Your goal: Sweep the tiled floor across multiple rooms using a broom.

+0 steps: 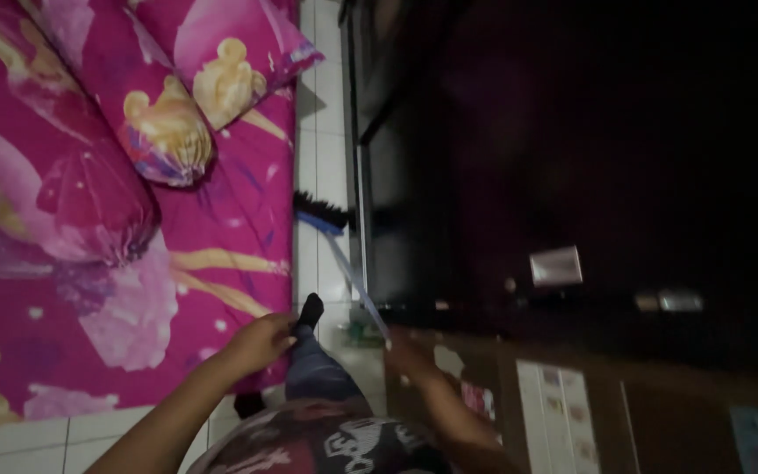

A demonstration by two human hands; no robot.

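Right hand grip closed on broom handle, brush ahead on tiles, left hand loosely curled, empty

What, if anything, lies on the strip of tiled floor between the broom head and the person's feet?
Nothing visible does. The broom head sits on the white tiles between the pink mattress and the dark cabinet; the right hand holds the handle, and the tiles toward the socked foot look bare.

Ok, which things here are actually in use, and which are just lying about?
In use:
- broom, head on the tiled floor between mattress and cabinet
- right hand, holding the broom handle
- left hand, resting at the mattress edge

Lying about:
- bolster
- pillow
- dark cabinet
- low brown shelf
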